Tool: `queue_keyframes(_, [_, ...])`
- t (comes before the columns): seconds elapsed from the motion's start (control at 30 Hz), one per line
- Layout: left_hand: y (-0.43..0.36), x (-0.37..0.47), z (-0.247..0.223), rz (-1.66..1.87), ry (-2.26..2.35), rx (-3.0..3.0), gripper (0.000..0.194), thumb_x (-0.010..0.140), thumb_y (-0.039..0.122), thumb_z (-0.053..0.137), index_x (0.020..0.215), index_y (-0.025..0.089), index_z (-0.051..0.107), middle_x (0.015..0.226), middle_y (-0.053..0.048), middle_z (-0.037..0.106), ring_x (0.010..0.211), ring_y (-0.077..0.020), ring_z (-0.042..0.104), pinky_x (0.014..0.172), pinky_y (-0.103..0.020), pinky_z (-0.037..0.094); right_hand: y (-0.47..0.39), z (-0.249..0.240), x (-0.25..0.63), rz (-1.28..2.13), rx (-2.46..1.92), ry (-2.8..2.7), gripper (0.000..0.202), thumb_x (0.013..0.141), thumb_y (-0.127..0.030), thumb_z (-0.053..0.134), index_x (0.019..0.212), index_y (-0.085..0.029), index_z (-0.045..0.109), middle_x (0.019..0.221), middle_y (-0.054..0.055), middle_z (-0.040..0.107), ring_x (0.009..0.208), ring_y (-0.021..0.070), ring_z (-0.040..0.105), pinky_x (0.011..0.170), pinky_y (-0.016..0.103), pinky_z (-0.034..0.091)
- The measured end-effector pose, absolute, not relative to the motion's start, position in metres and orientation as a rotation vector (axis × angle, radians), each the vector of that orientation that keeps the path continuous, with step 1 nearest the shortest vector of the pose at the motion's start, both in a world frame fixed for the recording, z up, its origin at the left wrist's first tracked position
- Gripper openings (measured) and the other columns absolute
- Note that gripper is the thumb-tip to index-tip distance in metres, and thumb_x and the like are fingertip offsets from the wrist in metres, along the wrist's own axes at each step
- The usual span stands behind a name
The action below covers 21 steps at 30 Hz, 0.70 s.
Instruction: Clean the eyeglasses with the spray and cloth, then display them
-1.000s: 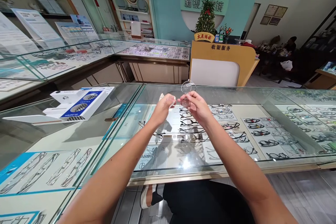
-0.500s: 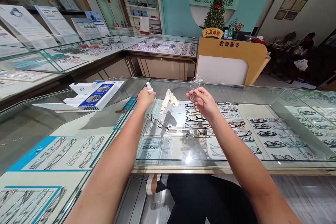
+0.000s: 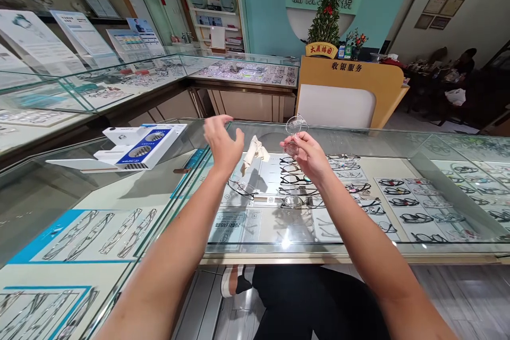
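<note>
My right hand (image 3: 313, 156) pinches a pair of thin-rimmed round eyeglasses (image 3: 297, 125) and holds them upright above the glass counter (image 3: 338, 141). One lens sticks up over the fingers; the other hangs lower beside them. To the left, my left hand (image 3: 223, 144) hovers over the counter with thumb and fingers apart, and nothing shows in its grasp. A crumpled cream cleaning cloth (image 3: 255, 153) lies just right of it. The small white bottle is out of sight. Another pair of glasses (image 3: 242, 189) lies below the cloth, partly behind my left forearm.
An opened blue and white box (image 3: 145, 147) stands on the counter at left. Rows of spectacle frames (image 3: 292, 178) fill the display under the glass, with more frames (image 3: 402, 202) at right. Beyond the counter stands a yellow cashier desk (image 3: 350, 71). A person sits far right.
My left hand has let go of the small white bottle, opened its fingers and shifted slightly right. The bottle no longer shows. My right hand keeps the eyeglasses almost still.
</note>
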State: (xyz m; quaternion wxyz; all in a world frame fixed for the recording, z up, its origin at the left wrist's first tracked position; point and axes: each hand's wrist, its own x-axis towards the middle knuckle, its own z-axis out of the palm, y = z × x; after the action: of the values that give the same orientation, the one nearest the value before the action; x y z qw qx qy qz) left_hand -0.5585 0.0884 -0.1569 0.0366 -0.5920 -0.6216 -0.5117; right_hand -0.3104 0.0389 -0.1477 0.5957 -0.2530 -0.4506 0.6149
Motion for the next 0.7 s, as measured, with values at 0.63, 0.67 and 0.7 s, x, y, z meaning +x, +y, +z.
queue_keyframes(0.63, [0.109, -0.561, -0.176, -1.893, -2.408, -2.271, 0.037, 0.068, 0.033, 0.074, 0.103, 0.022, 0.067, 0.094, -0.007, 0.073, 0.080, -0.0235, 0.065, 0.075, -0.035, 0.051, 0.037, -0.145, -0.311, 1.440, -0.586, -1.035, 0.046, 0.072, -0.051, 0.103, 0.087, -0.027, 0.067, 0.095, -0.001, 0.082, 0.098, 0.0217, 0.082, 0.093, 0.034, 0.062])
queue_keyframes(0.67, [0.107, -0.560, -0.174, -1.977, -2.414, -2.288, 0.045, 0.068, 0.033, 0.072, 0.110, 0.022, 0.066, 0.091, -0.005, 0.071, 0.074, -0.0214, 0.063, 0.070, -0.033, 0.049, 0.037, -0.145, -0.311, 1.439, -0.582, -1.033, 0.047, 0.072, -0.051, 0.104, 0.087, -0.027, 0.066, 0.094, -0.001, 0.082, 0.097, 0.0216, 0.082, 0.092, 0.034, 0.062])
queue_keyframes(0.7, [0.105, -0.559, -0.171, -2.041, -2.414, -2.323, 0.052, 0.067, 0.034, 0.072, 0.117, 0.022, 0.064, 0.087, -0.003, 0.070, 0.070, -0.0199, 0.061, 0.065, -0.032, 0.048, 0.037, -0.145, -0.311, 1.437, -0.578, -1.032, 0.047, 0.072, -0.050, 0.104, 0.087, -0.027, 0.066, 0.094, -0.001, 0.082, 0.097, 0.0214, 0.082, 0.092, 0.034, 0.062])
